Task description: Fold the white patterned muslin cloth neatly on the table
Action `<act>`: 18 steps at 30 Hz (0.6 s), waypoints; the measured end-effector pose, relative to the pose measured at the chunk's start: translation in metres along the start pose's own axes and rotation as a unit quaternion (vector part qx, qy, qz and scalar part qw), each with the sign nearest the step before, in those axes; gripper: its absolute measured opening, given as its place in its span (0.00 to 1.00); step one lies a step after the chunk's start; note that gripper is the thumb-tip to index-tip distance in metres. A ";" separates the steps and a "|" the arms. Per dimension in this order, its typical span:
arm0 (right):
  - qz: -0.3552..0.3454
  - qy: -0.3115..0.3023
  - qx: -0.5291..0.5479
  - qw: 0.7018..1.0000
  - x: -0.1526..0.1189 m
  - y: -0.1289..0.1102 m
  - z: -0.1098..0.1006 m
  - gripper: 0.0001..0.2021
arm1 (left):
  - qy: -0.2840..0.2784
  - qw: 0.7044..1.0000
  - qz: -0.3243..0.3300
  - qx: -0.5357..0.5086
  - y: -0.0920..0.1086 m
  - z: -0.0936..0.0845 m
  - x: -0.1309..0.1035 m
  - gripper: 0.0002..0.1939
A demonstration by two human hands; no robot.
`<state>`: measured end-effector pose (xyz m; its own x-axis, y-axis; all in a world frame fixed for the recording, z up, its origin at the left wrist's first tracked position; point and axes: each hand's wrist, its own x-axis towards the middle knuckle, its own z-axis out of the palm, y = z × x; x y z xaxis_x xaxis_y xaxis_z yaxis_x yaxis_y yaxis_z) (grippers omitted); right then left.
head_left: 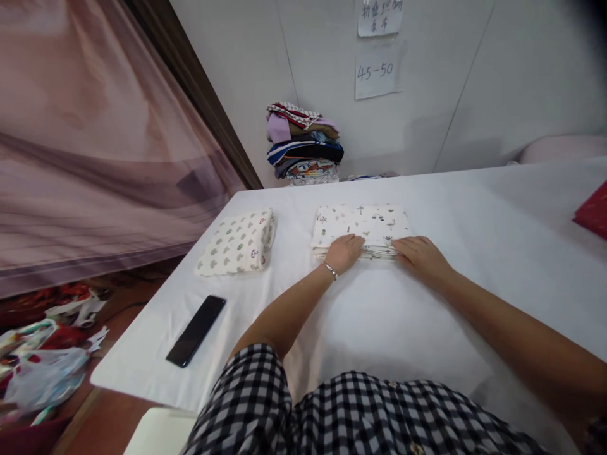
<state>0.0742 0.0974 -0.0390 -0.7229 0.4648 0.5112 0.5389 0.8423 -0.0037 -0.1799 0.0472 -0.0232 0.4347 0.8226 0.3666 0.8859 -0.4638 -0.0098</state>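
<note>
A white cloth with a small printed pattern [360, 222] lies folded into a rectangle on the white-covered table [379, 322]. Its layered edge faces me. My left hand [344, 251] grips that edge left of its middle, fingertips on the top layer and the thumb hidden. At the right end of the same edge, my right hand [422, 258] has its fingers on top of the cloth and pressed around the layers. To the left sits a second folded cloth with a grey mushroom-like print [237, 243], apart from both hands.
A black phone [196, 331] lies near the table's left edge. Behind the far edge, a stack of folded fabrics [304, 148] stands against the wall. Something red [592, 212] is at the far right. A pink curtain [95, 126] hangs left, above bagged items [45, 379] on the floor.
</note>
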 end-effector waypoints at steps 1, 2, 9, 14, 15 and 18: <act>0.002 -0.005 -0.001 1.000 0.002 0.000 -0.001 0.17 | 0.002 1.000 0.002 0.007 -0.001 0.000 0.001 0.09; 0.002 -0.010 -0.003 1.000 0.004 0.000 -0.003 0.17 | 0.004 1.000 0.004 0.014 -0.002 -0.001 0.003 0.09; 0.010 0.021 -0.007 1.000 0.020 0.010 -0.010 0.15 | 0.045 0.998 0.017 0.043 -0.013 -0.004 0.019 0.11; -0.008 -0.014 -0.013 1.000 0.005 0.014 0.008 0.16 | 0.032 0.998 0.049 0.035 -0.008 0.013 0.004 0.12; -0.008 -0.017 -0.015 1.000 0.002 0.014 0.011 0.17 | 0.034 0.998 0.047 0.035 -0.007 0.016 0.001 0.12; -0.003 -0.013 -0.019 1.000 -0.003 0.013 0.014 0.16 | 0.033 0.998 0.035 0.030 -0.004 0.020 -0.004 0.13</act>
<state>0.0773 0.1106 -0.0526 -0.7374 0.4671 0.4880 0.5502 0.8344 0.0328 -0.1825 0.0521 -0.0429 0.4859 0.7647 0.4233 0.8629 -0.4967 -0.0933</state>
